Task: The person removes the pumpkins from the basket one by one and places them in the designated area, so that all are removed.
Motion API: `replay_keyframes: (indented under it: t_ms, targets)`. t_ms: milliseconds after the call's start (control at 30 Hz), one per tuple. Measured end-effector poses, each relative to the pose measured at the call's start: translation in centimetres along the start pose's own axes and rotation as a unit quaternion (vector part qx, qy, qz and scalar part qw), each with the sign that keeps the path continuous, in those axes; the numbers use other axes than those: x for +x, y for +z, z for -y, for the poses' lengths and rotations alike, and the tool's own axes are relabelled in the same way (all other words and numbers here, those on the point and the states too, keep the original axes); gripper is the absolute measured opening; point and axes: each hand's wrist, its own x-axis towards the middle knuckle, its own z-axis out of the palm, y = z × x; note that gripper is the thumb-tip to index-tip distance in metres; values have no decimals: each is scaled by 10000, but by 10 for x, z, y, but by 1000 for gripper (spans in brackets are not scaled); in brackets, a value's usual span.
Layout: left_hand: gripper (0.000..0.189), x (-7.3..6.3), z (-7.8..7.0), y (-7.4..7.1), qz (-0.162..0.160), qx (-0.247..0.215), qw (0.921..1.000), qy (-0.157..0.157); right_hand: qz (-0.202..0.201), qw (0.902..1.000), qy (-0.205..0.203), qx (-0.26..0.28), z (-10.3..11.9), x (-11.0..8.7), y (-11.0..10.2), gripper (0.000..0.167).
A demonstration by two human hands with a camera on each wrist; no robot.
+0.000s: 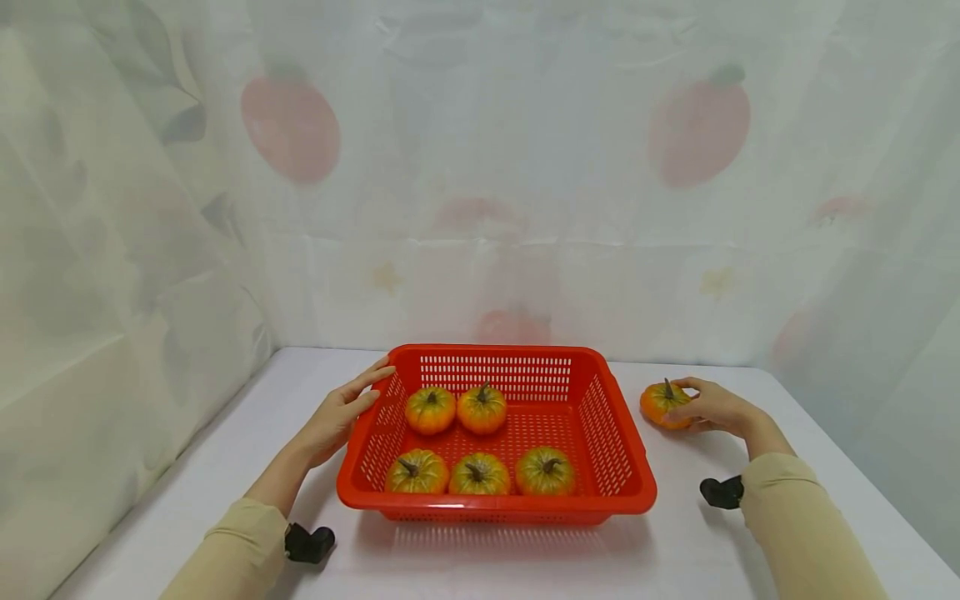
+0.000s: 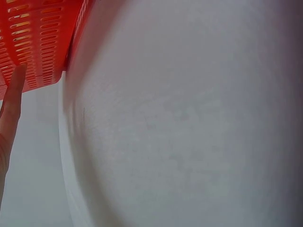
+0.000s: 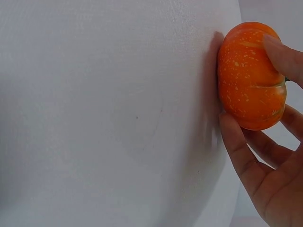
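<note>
I have before me a white table (image 1: 671, 550) with a smooth, pale top and softly rounded far corners; a few tiny dark specks mark it on my right. Near its middle stands a rectangular red plastic basket (image 1: 495, 502) with slotted walls, upright, one long side toward me, casting a faint reddish tint on the white. Right of that, near but apart, I see a squat, ribbed orange-and-yellow pumpkin (image 1: 655, 406) sitting stem up.
</note>
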Motion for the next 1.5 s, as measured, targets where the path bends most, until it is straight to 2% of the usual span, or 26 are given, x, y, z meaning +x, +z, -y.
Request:
replay_keyframes:
  t_ms: [433, 567, 733, 867, 1000, 1267, 1500]
  targets:
    - [51, 0, 0, -1, 58, -32, 10000, 3, -74, 9998, 115, -159, 2, 0, -3, 93]
    - [52, 0, 0, -2, 115, -53, 9999, 14, -474, 9980, -38, -425, 5, -2, -4, 94]
    - [53, 1, 0, -2, 165, -105, 9998, 40, -1201, 9907, -363, -529, 14, -5, -8, 91]
    - [52, 1, -1, -2, 115, -96, 9999, 28, -1661, 9834, -596, -415, 27, -7, -14, 91]
    - [53, 1, -3, -2, 98, -134, 9999, 18, -1853, 9784, -858, -322, 44, -8, -20, 89]
    - [53, 0, -2, -2, 110, -138, 9998, -18, -1826, 9721, -1339, -606, 85, -9, -22, 82]
    - [54, 0, -2, -1, 129, -135, 9998, 50, -1823, 9646, -1855, -430, 125, -10, -14, 74]
